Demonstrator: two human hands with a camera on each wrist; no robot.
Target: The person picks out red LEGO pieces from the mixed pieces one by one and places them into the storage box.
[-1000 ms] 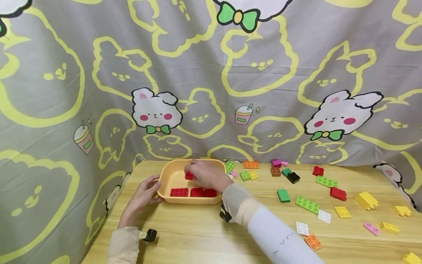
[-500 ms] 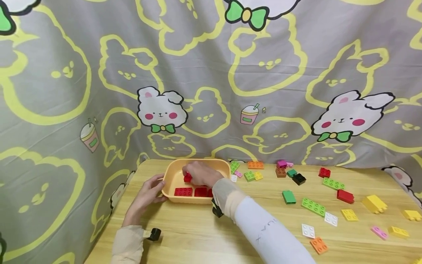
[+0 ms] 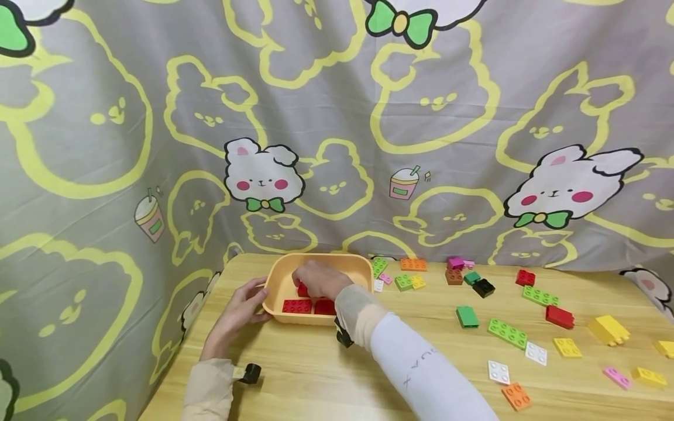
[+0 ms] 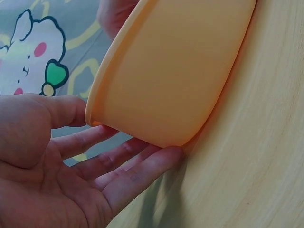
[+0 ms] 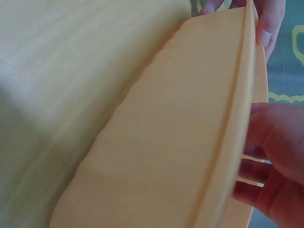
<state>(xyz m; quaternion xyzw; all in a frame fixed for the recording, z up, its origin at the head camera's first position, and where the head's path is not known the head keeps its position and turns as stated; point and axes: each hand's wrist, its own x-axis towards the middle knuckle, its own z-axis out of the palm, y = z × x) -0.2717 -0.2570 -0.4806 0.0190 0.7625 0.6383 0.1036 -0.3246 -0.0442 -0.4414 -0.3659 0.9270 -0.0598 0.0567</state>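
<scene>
A pale orange plastic tub [image 3: 337,259] with rounded corners stands at the back left of the table. My left hand [image 3: 244,302] grips its left end. In the left wrist view the thumb is at the rim [image 4: 90,107] while the nearly straight fingers lie along the outer wall. Inside the tub, my right hand [image 3: 322,279] pinches a red toy brick [image 3: 302,290], mostly covered by the fingers. Along the tub's near wall lie a longer red brick [image 3: 297,306] and another red brick [image 3: 325,307], partly behind the right wrist. The tub wall hides the bricks in the right wrist view.
Loose bricks lie across the table's right side, including a green brick [image 3: 467,317], a red brick [image 3: 560,316], a yellow brick [image 3: 608,330] and an orange brick [image 3: 516,396]. Several small bricks sit just right of the tub. A patterned curtain [image 3: 337,117] hangs behind the table.
The view has shifted, so everything appears farther right. My right hand has moved slightly left inside the tub with the red brick. My left hand keeps its hold on the tub's end.
</scene>
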